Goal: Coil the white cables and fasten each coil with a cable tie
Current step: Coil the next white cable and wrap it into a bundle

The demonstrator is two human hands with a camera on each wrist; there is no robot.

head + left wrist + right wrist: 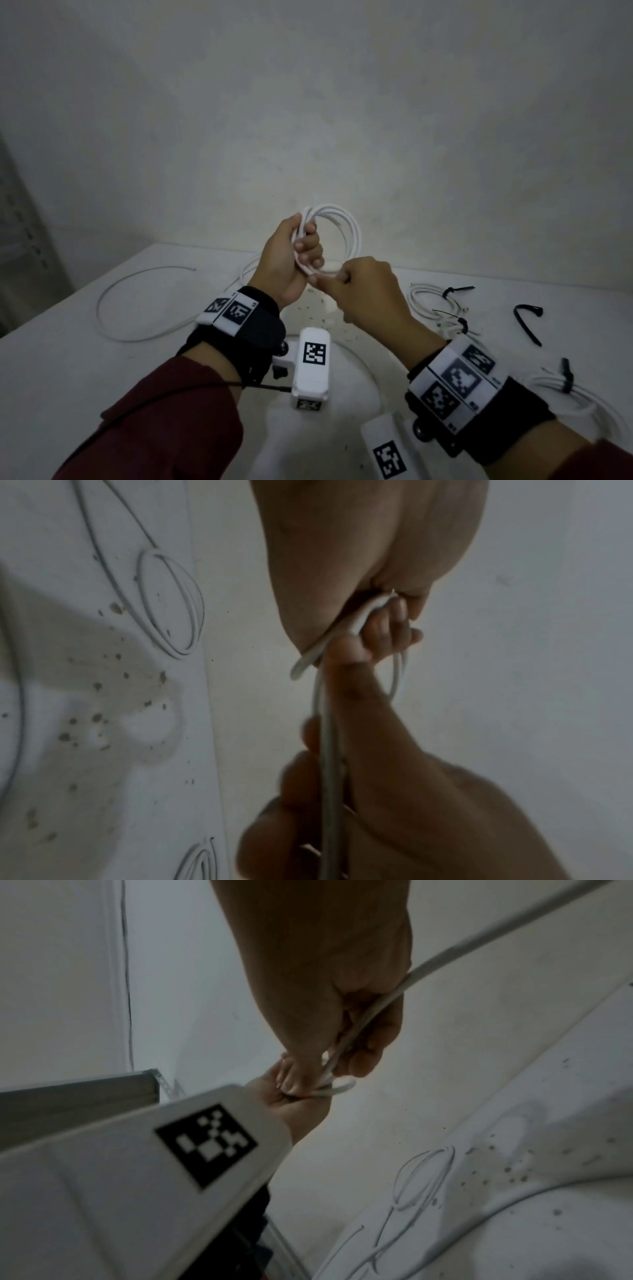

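Coil (337, 233) sits gripped in the left hand (291, 257); right hand (363, 291) pinches the tail. Best to tuck the tail flush and keep loops even, before tying.

We see dim, grey-green light overall; the brightest patch is on the wall (342, 171) at centre. Head view bends toward 3 and 9 o'clock. Both wrist views are soft and noisy, with hand shadows across the table (103, 696) at 9 o'clock.
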